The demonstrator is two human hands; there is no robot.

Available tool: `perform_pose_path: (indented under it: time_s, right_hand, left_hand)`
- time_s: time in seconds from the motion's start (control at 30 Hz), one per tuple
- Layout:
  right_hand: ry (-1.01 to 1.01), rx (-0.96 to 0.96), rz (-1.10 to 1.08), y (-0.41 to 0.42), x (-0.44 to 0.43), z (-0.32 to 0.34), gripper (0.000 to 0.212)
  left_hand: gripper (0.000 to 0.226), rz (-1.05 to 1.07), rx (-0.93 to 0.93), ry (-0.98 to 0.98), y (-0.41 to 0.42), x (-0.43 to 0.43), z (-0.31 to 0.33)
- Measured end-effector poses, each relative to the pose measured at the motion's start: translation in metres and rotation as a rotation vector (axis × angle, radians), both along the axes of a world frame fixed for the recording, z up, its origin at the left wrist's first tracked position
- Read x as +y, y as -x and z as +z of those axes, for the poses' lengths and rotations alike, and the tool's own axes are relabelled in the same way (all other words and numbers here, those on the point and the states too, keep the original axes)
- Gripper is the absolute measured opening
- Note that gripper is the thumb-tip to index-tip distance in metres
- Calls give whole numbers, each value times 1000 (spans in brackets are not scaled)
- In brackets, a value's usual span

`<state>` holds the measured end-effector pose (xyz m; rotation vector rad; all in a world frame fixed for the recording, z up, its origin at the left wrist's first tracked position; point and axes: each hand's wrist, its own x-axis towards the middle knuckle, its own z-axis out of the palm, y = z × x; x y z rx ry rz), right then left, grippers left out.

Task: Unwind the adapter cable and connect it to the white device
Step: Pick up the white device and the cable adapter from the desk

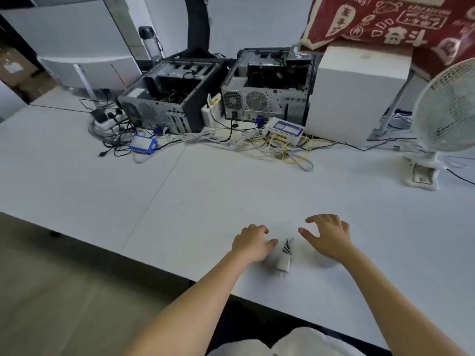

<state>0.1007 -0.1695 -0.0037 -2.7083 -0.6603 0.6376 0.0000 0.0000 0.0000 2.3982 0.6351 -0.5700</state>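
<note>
Fingers of right hand (330,237) spread apart, hovering over white table (180,201), holding nothing. Left hand (253,244) loosely curled, empty, thumb just beside adapter (284,262). Adapter lies between hands near table's front edge: small white plastic block, metal prongs toward viewer, dark cable (287,245) wound in tight bundle at far end. Likely light, hard-shelled, smooth; cable thin, springy. Best hold: pinch block, peel loose cable end. White device: cannot tell which.
</note>
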Motion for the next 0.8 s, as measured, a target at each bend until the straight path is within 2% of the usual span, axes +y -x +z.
perform_pose_path:
  time_s: [0.13,0.4,0.6,0.8]
  right_hand:
    - [31,2,-120,6,-22,-4,53]
    - [-96,120,-323,9,-37,-1,59]
    - [-202,236,-414,10,-39,1,67]
    - [-226,279,-475,9,-37,-1,73]
  left_hand:
    - [56,-40,63,-14,-3,-9,-10]
    - [56,-2,89,-26,-10,-30,-32]
    - [70,11,132,-31,-15,-43,-44]
    - [69,73,106,-27,-15,-45,-52]
